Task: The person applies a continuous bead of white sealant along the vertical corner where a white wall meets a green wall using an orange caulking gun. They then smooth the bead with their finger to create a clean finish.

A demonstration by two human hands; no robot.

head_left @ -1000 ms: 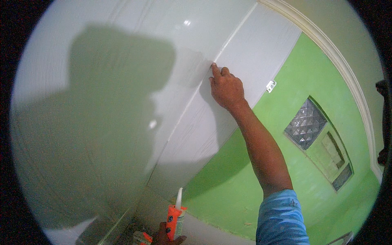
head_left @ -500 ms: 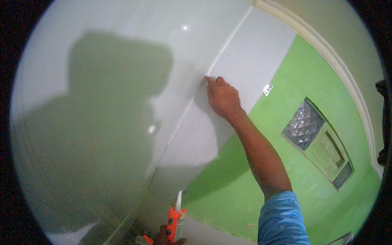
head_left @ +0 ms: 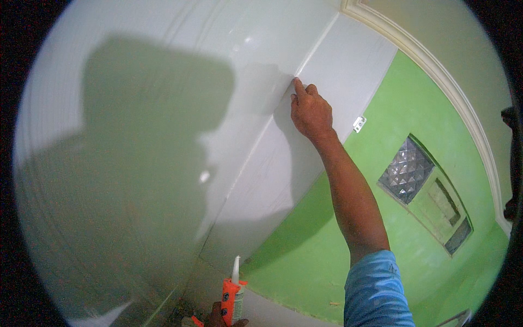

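Observation:
My right hand [head_left: 312,111] reaches up to the pale wall panels, its index fingertip pressed on the white seam [head_left: 249,151] between a glossy panel [head_left: 272,41] and a narrower panel [head_left: 348,49]. That hand holds nothing; the index finger is stretched out and the others are partly curled. At the lower edge, my left hand [head_left: 217,316] is wrapped round an orange caulking gun [head_left: 229,297]. A sealant cartridge with a white nozzle [head_left: 236,270] sits in it, nozzle pointing up. Most of the left hand and the gun's rear are cut off by the frame.
Right of the panels is a green wall [head_left: 305,256] with a small metal bracket [head_left: 359,124] at the panel edge. Further right stands a door with a patterned pane [head_left: 407,170]. Cream moulding [head_left: 436,68] runs along the ceiling. My shadow [head_left: 147,125] darkens the left panel.
My right hand has slid up and to the right along the seam, fingertip still on it. The left hand and caulking gun have shifted only slightly.

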